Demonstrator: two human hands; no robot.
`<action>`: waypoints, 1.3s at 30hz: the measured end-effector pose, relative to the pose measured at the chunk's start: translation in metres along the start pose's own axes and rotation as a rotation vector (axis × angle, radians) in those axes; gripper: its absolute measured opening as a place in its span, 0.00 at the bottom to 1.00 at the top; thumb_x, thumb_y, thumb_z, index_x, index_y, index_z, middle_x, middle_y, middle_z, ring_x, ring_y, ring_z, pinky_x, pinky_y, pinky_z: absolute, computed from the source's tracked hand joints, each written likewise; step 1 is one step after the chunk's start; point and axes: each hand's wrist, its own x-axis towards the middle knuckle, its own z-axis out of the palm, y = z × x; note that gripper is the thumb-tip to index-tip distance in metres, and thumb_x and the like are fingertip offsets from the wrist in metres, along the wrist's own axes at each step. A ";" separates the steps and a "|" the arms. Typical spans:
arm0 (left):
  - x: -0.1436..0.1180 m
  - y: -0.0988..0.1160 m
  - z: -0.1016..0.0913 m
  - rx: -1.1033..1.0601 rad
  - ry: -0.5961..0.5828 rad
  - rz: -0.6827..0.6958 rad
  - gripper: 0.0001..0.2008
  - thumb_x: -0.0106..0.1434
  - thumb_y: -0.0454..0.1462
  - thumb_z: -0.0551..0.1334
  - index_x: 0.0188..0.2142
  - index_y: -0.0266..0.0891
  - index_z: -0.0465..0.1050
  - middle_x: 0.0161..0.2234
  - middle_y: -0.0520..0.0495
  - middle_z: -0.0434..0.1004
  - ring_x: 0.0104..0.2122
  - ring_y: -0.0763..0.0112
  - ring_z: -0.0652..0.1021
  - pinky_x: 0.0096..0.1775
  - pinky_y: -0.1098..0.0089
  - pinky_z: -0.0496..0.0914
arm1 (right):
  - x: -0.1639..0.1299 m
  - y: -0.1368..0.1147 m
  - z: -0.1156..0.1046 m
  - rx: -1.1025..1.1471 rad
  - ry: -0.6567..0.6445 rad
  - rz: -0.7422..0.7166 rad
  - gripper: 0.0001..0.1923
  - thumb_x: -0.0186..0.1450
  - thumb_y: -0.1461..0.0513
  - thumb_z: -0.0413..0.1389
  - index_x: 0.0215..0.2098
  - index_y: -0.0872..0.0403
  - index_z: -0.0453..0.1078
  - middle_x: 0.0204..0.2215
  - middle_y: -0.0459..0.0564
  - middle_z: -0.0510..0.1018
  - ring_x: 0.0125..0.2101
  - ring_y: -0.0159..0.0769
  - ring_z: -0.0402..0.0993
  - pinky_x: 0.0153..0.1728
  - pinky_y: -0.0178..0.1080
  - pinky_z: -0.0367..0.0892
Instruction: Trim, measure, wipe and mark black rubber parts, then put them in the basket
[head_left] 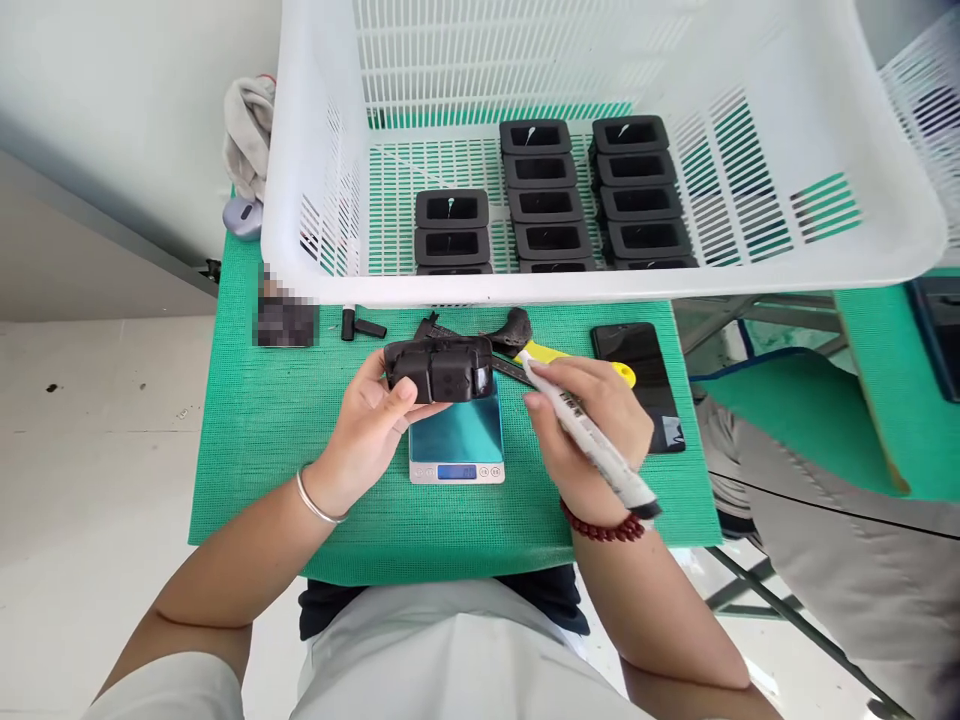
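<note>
My left hand (375, 415) grips a glossy black moulded part (442, 370), thumb on its near side. That part is held above a small digital scale (456, 440) with a shiny blue-green plate; its display is too small to read. In my right hand (592, 430) is a white marker pen (589, 435), its tip pointing up and left toward the black part, apart from it. Behind the pen lie a brush-like tool with a yellow handle (551, 354) and a dark caliper-like tool (514, 370), partly hidden by the black part and my right hand.
A large white plastic basket (487, 290) spans the back, holding several black rectangular frames (544, 205) in rows. A black phone (637, 360) lies at right on the green mat (300, 530). Small black pieces (360, 325), a mouse (242, 217) and a cloth (249, 130) are at left.
</note>
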 end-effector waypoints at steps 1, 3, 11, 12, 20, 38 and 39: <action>0.000 0.000 0.000 -0.011 -0.001 -0.002 0.20 0.59 0.47 0.68 0.47 0.43 0.71 0.45 0.47 0.80 0.44 0.65 0.82 0.48 0.60 0.77 | -0.003 0.002 -0.006 -0.021 -0.066 -0.028 0.17 0.63 0.67 0.61 0.50 0.49 0.71 0.41 0.51 0.77 0.41 0.40 0.77 0.42 0.43 0.73; 0.001 0.001 0.000 -0.027 0.000 -0.005 0.20 0.58 0.47 0.70 0.46 0.43 0.71 0.45 0.48 0.80 0.43 0.66 0.82 0.48 0.60 0.77 | -0.013 0.007 -0.019 -0.089 -0.203 -0.082 0.20 0.63 0.68 0.60 0.53 0.50 0.70 0.42 0.53 0.75 0.40 0.39 0.76 0.41 0.41 0.74; 0.001 -0.003 -0.001 0.046 -0.023 0.082 0.21 0.56 0.45 0.71 0.47 0.46 0.68 0.40 0.50 0.78 0.41 0.67 0.80 0.45 0.62 0.77 | -0.052 0.037 -0.041 -0.277 -0.590 -0.324 0.21 0.69 0.69 0.49 0.59 0.53 0.67 0.44 0.57 0.76 0.43 0.43 0.74 0.43 0.46 0.75; 0.001 -0.003 -0.001 0.082 -0.030 0.115 0.22 0.56 0.45 0.71 0.47 0.47 0.68 0.39 0.51 0.78 0.41 0.68 0.80 0.45 0.64 0.77 | -0.052 0.038 -0.042 -0.280 -0.603 -0.335 0.22 0.69 0.70 0.48 0.60 0.52 0.66 0.44 0.57 0.76 0.43 0.42 0.75 0.43 0.46 0.75; -0.003 0.029 0.015 0.450 -0.732 0.349 0.23 0.61 0.38 0.68 0.54 0.48 0.67 0.50 0.41 0.73 0.51 0.58 0.77 0.51 0.56 0.74 | 0.009 0.004 -0.062 0.337 -0.568 -0.055 0.28 0.74 0.54 0.41 0.70 0.50 0.49 0.55 0.59 0.75 0.55 0.41 0.72 0.53 0.45 0.72; 0.173 0.189 0.055 1.713 -0.076 0.417 0.27 0.66 0.31 0.57 0.64 0.40 0.56 0.60 0.40 0.67 0.56 0.63 0.72 0.56 0.63 0.69 | 0.280 0.011 0.017 -0.331 -0.761 -0.143 0.21 0.62 0.58 0.59 0.52 0.55 0.72 0.49 0.53 0.77 0.45 0.37 0.76 0.46 0.36 0.70; 0.189 0.186 0.053 1.771 -0.062 0.340 0.24 0.66 0.29 0.56 0.61 0.36 0.61 0.59 0.37 0.69 0.56 0.61 0.72 0.57 0.62 0.68 | 0.288 0.018 0.035 -0.386 -0.787 -0.122 0.21 0.61 0.59 0.59 0.52 0.57 0.72 0.50 0.57 0.76 0.46 0.40 0.75 0.46 0.37 0.70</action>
